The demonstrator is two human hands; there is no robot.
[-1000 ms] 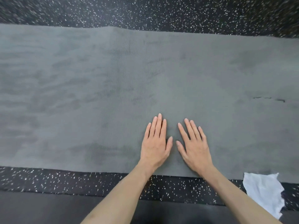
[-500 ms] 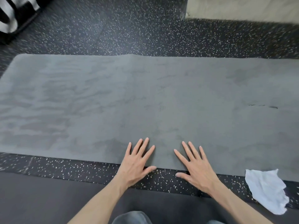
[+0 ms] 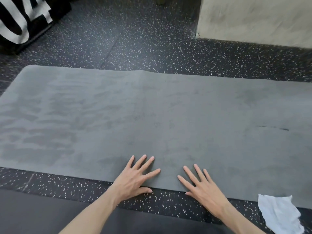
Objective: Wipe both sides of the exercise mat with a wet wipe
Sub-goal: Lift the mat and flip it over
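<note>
- Grey mat [image 3: 168,115] lies flat across the speckled floor [image 3: 152,44], running left to right; its rounded far-left corner shows, its right end runs out of view
- Darker, patchy streaks cover the mat's left half; the right half looks more even; a thin dark mark [image 3: 273,128] sits near the right side
- Left hand [image 3: 133,179] is down on the mat's near edge, fingers straight and fanned out, palm flat; four fingers lie on the mat, the thumb rests on the floor right at the edge
- Right hand [image 3: 202,188] mirrors it just beside; fingers spread and straight on the mat, thumb at the edge, heel of the hand over the floor
- Both hands lie flat and hold nothing; they sit apart, a gap of bare mat between them
- Both forearms reach in from the bottom, bare
- White wipe [image 3: 278,215] lies crumpled at lower right, untouched; its top corner touches or overlaps the mat's near edge, the rest lies on the floor; well clear of the right hand
- A smooth dark surface [image 3: 33,213] fills the bottom, nearer than the strip of speckled floor; I cannot tell what it is
- Far right, a pale block [image 3: 253,19] stands on the floor beyond the mat
- Far left corner, a black object with big white lettering [image 3: 18,19]; only part of it shows
</note>
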